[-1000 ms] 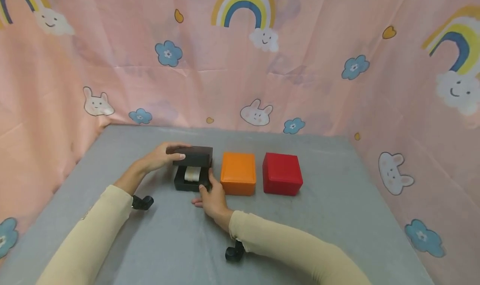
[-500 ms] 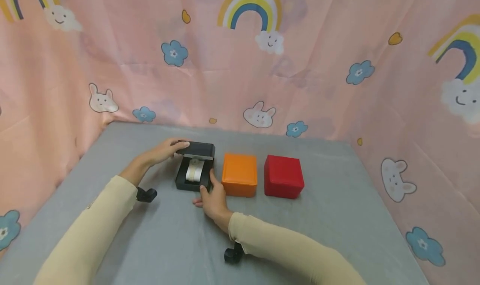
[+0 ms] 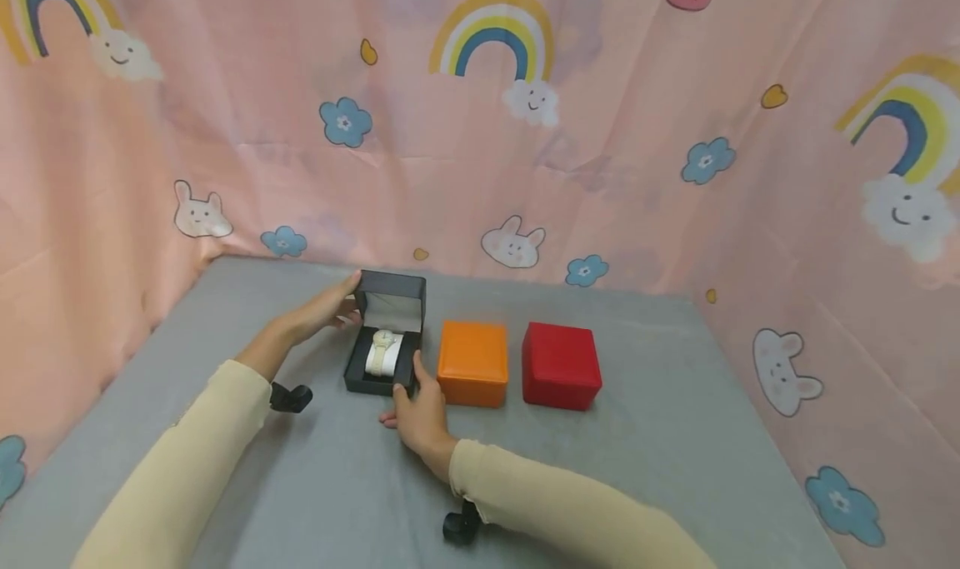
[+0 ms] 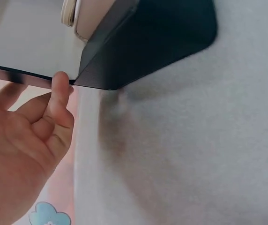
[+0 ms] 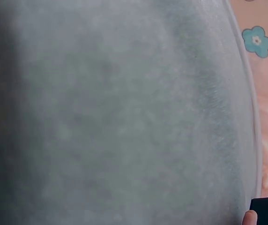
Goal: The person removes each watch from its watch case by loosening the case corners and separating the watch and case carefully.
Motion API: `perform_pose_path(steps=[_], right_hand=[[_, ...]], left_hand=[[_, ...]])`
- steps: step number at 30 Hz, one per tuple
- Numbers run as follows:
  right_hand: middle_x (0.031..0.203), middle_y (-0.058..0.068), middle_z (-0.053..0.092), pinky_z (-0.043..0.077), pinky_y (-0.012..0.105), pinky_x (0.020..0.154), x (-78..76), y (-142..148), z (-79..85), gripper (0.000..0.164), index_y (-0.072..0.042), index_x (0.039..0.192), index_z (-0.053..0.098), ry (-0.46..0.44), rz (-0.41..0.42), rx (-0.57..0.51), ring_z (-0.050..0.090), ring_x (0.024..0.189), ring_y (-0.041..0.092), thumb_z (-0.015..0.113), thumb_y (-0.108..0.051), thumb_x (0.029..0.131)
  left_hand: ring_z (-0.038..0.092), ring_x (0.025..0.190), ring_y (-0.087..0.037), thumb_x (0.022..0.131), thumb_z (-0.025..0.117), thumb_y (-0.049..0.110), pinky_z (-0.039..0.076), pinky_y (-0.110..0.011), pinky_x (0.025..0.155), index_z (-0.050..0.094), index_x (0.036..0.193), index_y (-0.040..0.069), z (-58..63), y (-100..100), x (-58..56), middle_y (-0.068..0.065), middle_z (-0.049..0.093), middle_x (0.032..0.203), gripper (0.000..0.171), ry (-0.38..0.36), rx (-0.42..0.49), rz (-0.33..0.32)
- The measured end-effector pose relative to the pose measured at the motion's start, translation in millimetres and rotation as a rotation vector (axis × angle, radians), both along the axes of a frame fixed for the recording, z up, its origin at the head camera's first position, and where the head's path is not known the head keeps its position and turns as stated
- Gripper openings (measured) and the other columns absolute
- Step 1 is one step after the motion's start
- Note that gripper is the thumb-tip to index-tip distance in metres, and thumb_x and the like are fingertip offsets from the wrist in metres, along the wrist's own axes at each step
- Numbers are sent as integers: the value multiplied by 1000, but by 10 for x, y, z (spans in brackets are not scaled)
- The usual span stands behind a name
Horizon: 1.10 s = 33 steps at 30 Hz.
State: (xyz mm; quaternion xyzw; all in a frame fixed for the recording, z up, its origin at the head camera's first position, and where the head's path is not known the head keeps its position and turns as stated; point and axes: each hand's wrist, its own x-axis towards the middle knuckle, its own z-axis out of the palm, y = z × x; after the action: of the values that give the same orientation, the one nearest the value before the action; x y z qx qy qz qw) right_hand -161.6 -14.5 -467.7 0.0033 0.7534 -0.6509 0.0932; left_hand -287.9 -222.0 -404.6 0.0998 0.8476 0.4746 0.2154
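A black watch box (image 3: 392, 284) stands on the table with its hinged lid tipped up, showing a pale lining. Inside, a light-coloured wristwatch (image 3: 383, 344) is wrapped round a white cushion. My left hand (image 3: 324, 309) holds the raised lid at its left side; in the left wrist view, fingers (image 4: 60, 96) curl at the edge of the lid (image 4: 28, 37). At the front right corner of the base, my right hand (image 3: 423, 411) grips with thumb in front and a finger along the side. Only a dark corner of the box (image 5: 265, 210) and a fingertip show in the right wrist view.
Just right of the watch box sits an orange box (image 3: 472, 362), closed, and beyond it a closed red box (image 3: 561, 365). Grey cloth covers the table (image 3: 330, 486). A pink patterned curtain (image 3: 420, 177) hangs along the back and sides.
The lid of the watch box has swung up and back with my left hand, uncovering the watch and the lining. My right hand has stayed at the base's front corner.
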Motion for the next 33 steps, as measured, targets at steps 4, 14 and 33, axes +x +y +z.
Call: perform_pose_path(steps=[4,14,33], right_hand=[[163,23,32,60,27,61,-11,-18,7,67,-14,163,20,-1,-1,22,74,64,21,51,-8,104],[167,18,23,60,29,59,-61,-54,6,66,-14,162,20,18,13,19,73,63,24,49,-4,104],[167,14,26,60,29,60,-53,-31,46,67,-18,162,19,-30,5,29,71,61,17,50,-5,104]], left_hand=[[43,142,-46,100,7,72,35,-58,115,-1,164,9,-25,-41,12,-32,17,164,90,-6,25,-7],[48,138,-47,106,19,61,38,-59,114,9,161,-2,20,-142,97,-31,25,162,84,36,24,-1],[63,124,-37,105,54,34,52,-48,97,26,161,8,-13,-240,388,-25,45,155,67,165,3,-26]])
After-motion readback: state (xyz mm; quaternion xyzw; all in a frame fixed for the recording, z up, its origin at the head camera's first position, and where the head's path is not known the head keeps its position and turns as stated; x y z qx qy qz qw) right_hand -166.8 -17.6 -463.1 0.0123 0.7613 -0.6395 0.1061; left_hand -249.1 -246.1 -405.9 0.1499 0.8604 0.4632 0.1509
